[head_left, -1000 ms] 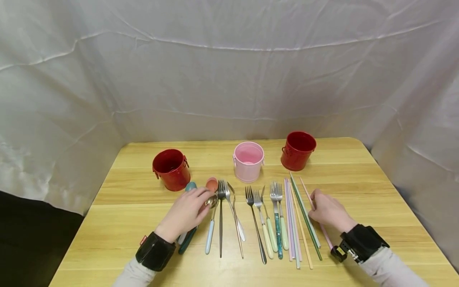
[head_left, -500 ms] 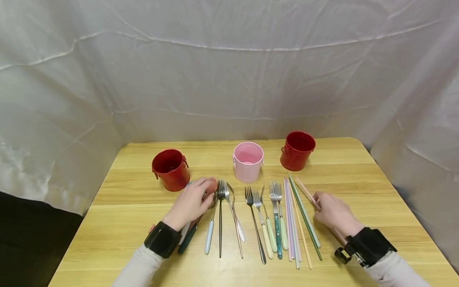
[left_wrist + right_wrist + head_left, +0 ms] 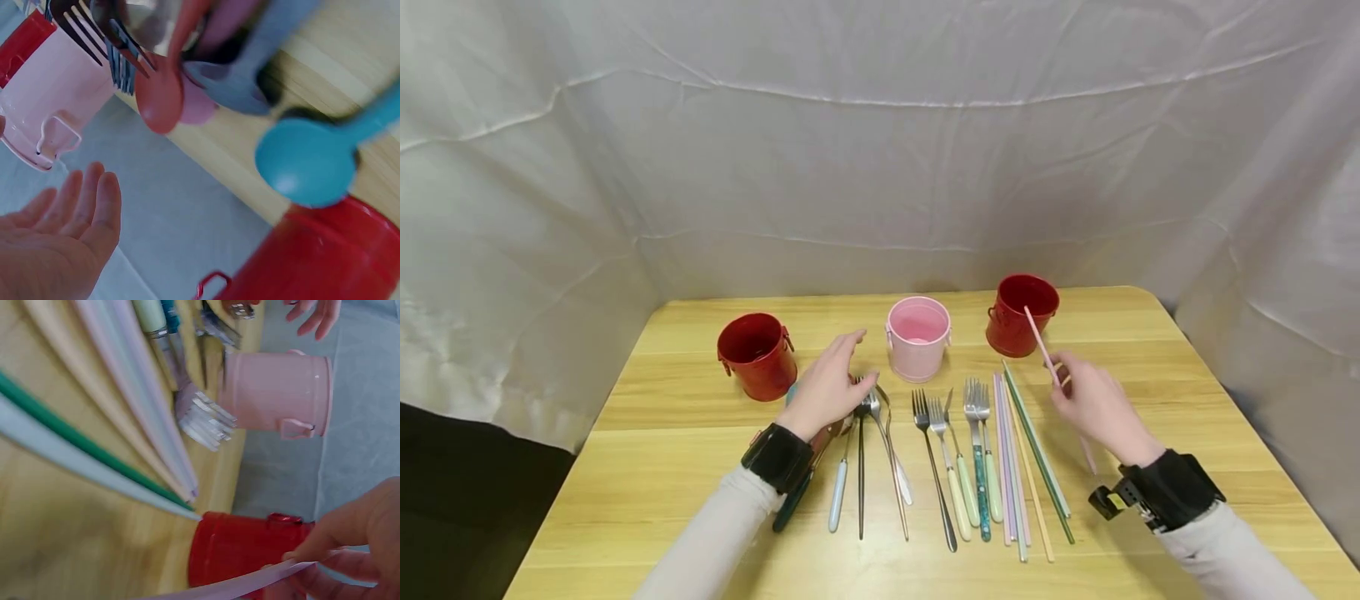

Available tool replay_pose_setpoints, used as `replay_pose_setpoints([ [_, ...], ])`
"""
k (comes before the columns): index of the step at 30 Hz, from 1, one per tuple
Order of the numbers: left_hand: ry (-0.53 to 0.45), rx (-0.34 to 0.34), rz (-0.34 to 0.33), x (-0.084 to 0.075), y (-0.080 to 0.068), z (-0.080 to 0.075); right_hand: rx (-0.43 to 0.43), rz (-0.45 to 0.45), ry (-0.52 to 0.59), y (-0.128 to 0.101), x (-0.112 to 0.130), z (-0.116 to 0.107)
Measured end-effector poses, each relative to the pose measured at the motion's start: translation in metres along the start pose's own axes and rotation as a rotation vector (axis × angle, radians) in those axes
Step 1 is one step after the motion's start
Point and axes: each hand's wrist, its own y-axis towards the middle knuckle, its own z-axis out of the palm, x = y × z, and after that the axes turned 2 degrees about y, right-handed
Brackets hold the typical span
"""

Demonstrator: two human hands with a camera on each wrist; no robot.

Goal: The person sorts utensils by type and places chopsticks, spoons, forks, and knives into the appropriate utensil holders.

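My left hand (image 3: pixel 853 365) hovers open over the spoon heads, holding nothing; the left wrist view shows its bare palm (image 3: pixel 59 240). Below it lie an orange spoon (image 3: pixel 159 100) and a teal spoon (image 3: pixel 306 164), next to the left red bucket (image 3: pixel 757 354). My right hand (image 3: pixel 1060 372) pinches a pink chopstick (image 3: pixel 1037 340) lifted off the table. The chopstick's tip tilts up toward the right red bucket (image 3: pixel 1021 315). In the right wrist view, the fingers (image 3: pixel 350 531) hold that chopstick (image 3: pixel 250 582) in front of the bucket (image 3: pixel 240 547).
A pink bucket (image 3: pixel 918 336) stands between the red ones. Spoons, forks (image 3: pixel 958 467) and several pastel chopsticks (image 3: pixel 1022 454) lie in a row on the wooden table (image 3: pixel 1150 350). White cloth hangs behind and on both sides.
My right hand has lifted the pink chopstick off the table and swung it up toward the right red bucket. My left hand has left the spoons, moved forward and opened.
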Motion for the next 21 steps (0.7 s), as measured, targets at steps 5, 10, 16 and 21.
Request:
replay_pose_setpoints([
  [5, -0.117, 0.014, -0.054, -0.006, 0.019, 0.006, -0.137, -0.077, 0.092, 0.016, 0.016, 0.0],
  [10, -0.203, 0.036, -0.046, -0.012, 0.037, 0.013, -0.281, -0.124, 0.223, 0.037, 0.035, 0.001],
  [16, -0.315, 0.061, -0.042, -0.021, 0.051, 0.021, -0.396, -0.159, 0.395, 0.063, 0.06, 0.0],
  [21, -0.425, 0.042, -0.003, -0.024, 0.059, 0.026, -0.469, -0.185, 0.534, 0.084, 0.079, 0.003],
])
